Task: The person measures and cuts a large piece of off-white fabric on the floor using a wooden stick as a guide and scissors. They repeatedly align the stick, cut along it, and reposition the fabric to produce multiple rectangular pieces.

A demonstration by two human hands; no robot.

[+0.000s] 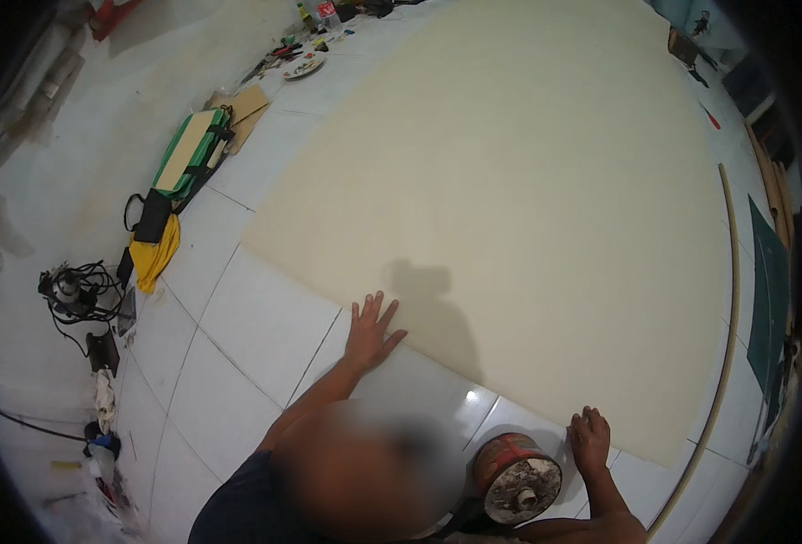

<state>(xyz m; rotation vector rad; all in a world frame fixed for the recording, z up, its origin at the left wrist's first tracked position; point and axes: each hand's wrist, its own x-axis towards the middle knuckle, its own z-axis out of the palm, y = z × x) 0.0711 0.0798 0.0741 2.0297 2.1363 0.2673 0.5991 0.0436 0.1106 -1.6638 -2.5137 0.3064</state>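
A large cream-coloured sheet (528, 181) lies flat over the tiled floor, its near edge running slantwise in front of me. My left hand (374, 335) rests at that edge, fingers spread and stretched out, the fingertips at or just over the sheet. Farther right along the same edge is my right hand (588, 440), its fingers curled together. What they hold, if anything, is hidden. Between my arms, close to the right hand, stands a round, worn reddish can (516, 478) with a stained, crusted top and a small knob in its middle. Neither hand touches it.
White floor tiles (247, 308) surround the sheet. Along the left lie a green case (183, 159), a yellow cloth (154, 254) and a coiled black cable (83, 290). On the right are a long thin strip (732, 272) and a dark green board (766, 290).
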